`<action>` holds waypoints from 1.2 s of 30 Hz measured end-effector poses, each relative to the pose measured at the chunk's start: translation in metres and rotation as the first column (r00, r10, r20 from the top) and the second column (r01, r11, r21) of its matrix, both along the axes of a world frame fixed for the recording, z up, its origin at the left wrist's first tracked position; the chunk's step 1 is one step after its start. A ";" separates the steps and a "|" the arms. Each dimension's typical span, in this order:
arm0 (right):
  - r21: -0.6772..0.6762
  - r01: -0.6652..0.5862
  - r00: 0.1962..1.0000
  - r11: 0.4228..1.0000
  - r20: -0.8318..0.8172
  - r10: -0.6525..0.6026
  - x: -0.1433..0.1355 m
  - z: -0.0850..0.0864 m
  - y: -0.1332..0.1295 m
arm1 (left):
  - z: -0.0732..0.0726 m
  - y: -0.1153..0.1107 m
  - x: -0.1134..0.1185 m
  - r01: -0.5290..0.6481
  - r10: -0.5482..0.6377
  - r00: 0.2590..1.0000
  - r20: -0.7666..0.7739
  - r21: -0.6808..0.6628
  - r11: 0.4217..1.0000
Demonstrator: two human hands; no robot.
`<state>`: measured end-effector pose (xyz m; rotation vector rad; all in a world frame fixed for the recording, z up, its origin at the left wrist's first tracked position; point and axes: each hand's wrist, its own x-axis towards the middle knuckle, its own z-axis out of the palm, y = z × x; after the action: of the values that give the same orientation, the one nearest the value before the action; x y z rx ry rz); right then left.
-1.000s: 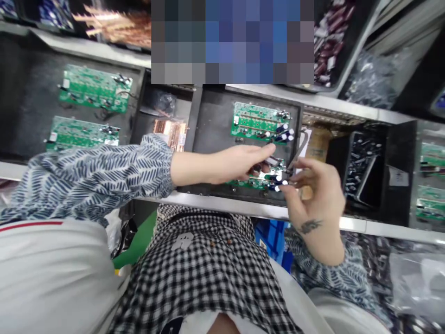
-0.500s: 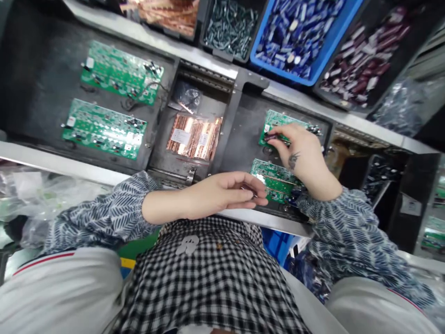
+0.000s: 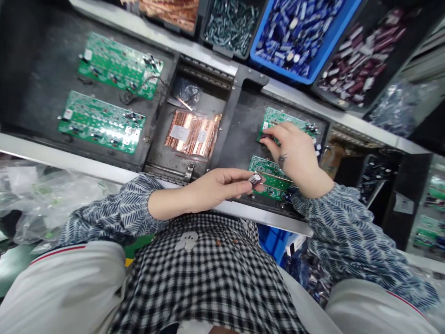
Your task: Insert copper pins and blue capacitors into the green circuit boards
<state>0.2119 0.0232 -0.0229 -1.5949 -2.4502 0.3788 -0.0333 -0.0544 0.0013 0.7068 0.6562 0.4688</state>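
My left hand [image 3: 222,185] is closed, with a dark red capacitor [image 3: 255,180] between thumb and fingers, its silvery end showing. It hovers at the left edge of the nearer green circuit board [image 3: 267,183], which has long copper strips across it. Beyond it, my right hand [image 3: 295,150] pinches another dark red capacitor [image 3: 266,136] at the left end of the farther green circuit board [image 3: 288,119]. The fingers partly cover that capacitor, so whether it is seated in the board cannot be made out.
Two more circuit boards [image 3: 100,121] lie in the left tray. Bagged copper strips [image 3: 193,133] rest in the middle compartment. Along the back stand bins of copper pieces [image 3: 170,11], small metallic parts [image 3: 231,25], blue capacitors [image 3: 295,37] and dark red capacitors [image 3: 361,58].
The capacitor in my left hand has come into view between thumb and forefinger, and that hand's fingers have drawn together. My right hand stays at the farther board, shifted slightly left.
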 end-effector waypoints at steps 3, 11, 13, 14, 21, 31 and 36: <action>0.022 -0.045 0.987 0.999 -0.156 0.048 -0.011 0.023 -0.020 | -0.002 -0.001 0.003 -0.005 0.005 1.000 -0.020 -0.002 1.000; -0.177 -0.159 0.921 0.971 -0.381 0.081 0.003 0.049 -0.045 | 0.005 -0.021 -0.033 0.102 0.063 0.951 -0.304 0.497 0.862; -0.065 0.018 0.961 0.998 -0.274 -0.035 0.019 0.033 -0.030 | 0.004 -0.030 -0.065 0.155 0.505 0.678 -0.534 0.775 0.612; -0.025 0.063 0.974 0.998 -0.218 -0.066 0.026 0.025 -0.023 | 0.002 -0.034 -0.081 0.240 0.677 0.478 -0.559 0.825 0.512; -0.036 0.063 0.998 0.997 0.008 -0.062 0.033 0.010 -0.009 | -0.012 -0.046 -0.135 0.516 0.664 0.043 -0.747 0.585 0.625; -0.029 0.065 0.985 0.997 0.163 -0.060 0.019 0.009 -0.011 | -0.012 -0.044 -0.099 0.575 0.555 0.357 -0.751 0.645 0.503; 0.069 0.036 0.991 0.997 0.126 -0.044 0.015 0.021 -0.030 | -0.016 -0.045 -0.083 0.585 0.522 0.490 -0.698 0.707 0.397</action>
<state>0.2265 -0.0067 -0.0021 -1.6865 -2.4893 0.1927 -0.1166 -0.0997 -0.0149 2.2386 1.4024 0.3566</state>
